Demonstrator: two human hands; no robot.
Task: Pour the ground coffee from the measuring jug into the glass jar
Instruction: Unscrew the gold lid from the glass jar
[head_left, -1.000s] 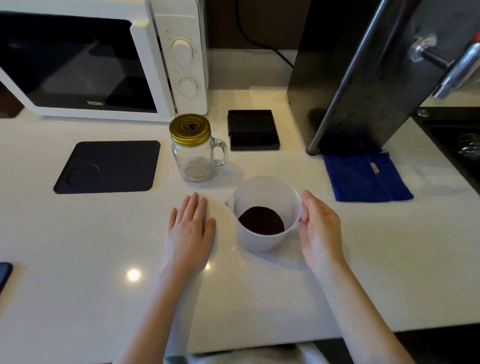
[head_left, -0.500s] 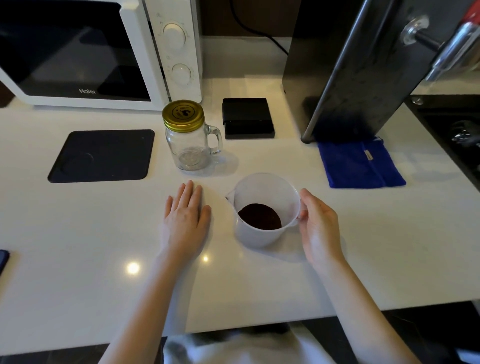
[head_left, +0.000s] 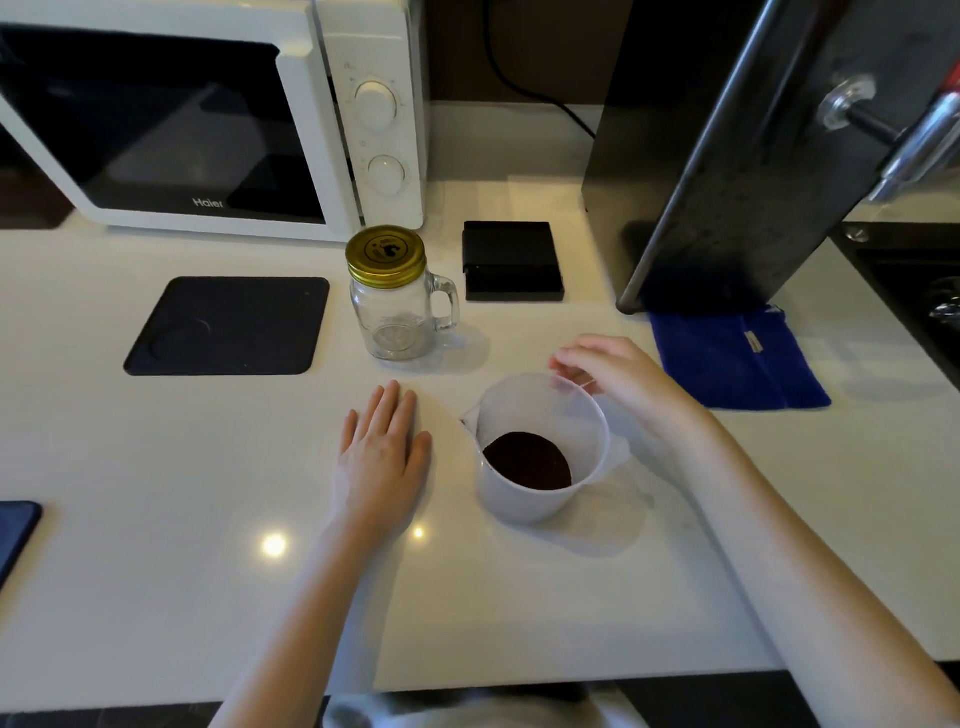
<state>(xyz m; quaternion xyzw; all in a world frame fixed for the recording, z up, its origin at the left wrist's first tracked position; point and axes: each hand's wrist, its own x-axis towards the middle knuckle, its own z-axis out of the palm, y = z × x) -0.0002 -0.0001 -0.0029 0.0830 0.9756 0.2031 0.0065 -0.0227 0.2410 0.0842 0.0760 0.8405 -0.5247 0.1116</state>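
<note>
A translucent white measuring jug stands upright on the white counter, with dark ground coffee in its bottom and its spout pointing left. Behind it to the left stands the glass jar, handled, with its gold lid screwed on. My left hand lies flat on the counter, left of the jug and in front of the jar, holding nothing. My right hand hovers over the jug's far right rim, fingers loosely curled and apart, holding nothing.
A white microwave stands at the back left. A black mat lies left of the jar and a small black scale right of it. A dark machine rises at the back right above a blue cloth. A sink is at the far right.
My right hand has left the jug's handle and risen forward over its far rim. My left hand stays flat on the counter. Jug and jar have not moved.
</note>
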